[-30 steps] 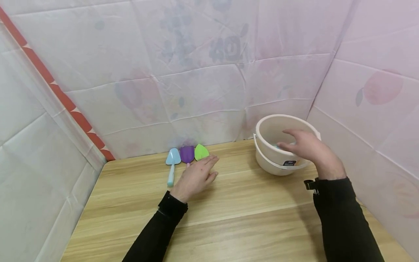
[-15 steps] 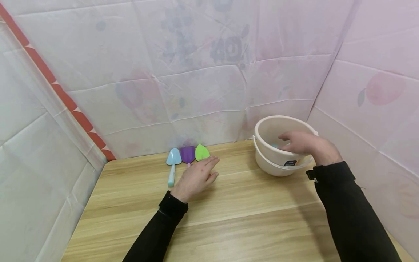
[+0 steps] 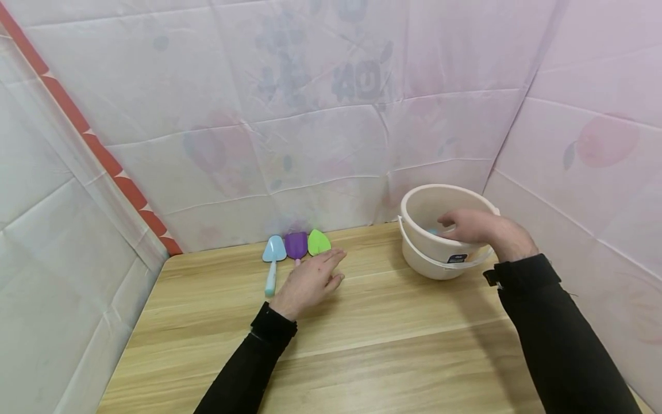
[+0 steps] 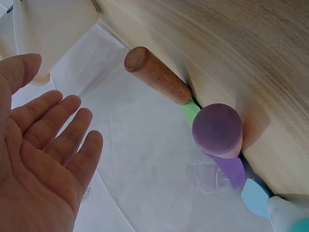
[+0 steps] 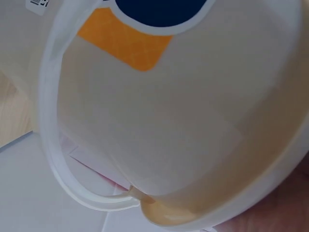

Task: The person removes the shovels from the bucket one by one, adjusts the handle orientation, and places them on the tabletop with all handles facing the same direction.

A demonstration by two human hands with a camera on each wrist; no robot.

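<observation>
My left hand (image 3: 316,275) lies flat and open on the wooden table (image 3: 393,351), fingers straight, holding nothing. Just beyond its fingertips lie three toy shovels against the back wall: blue (image 3: 272,250), purple (image 3: 296,244) and green (image 3: 318,242). The left wrist view shows the open palm (image 4: 43,145) beside the green shovel's wooden handle (image 4: 157,75) and the purple handle (image 4: 217,128). My right hand (image 3: 457,225) reaches over the rim of a cream plastic bucket (image 3: 424,259), its fingertips hidden inside. A bit of light blue (image 3: 431,231) shows by the fingers. The bucket wall (image 5: 169,121) fills the right wrist view.
Pale patterned sheets wall the table at the back, left and right, with a red strip (image 3: 103,155) running down the left. The bucket stands in the back right corner, its thin carry handle (image 3: 439,263) folded down. Bare tabletop lies in front of both hands.
My right hand has dipped lower over the bucket rim and its forearm has dropped. The left hand and the shovels have stayed put.
</observation>
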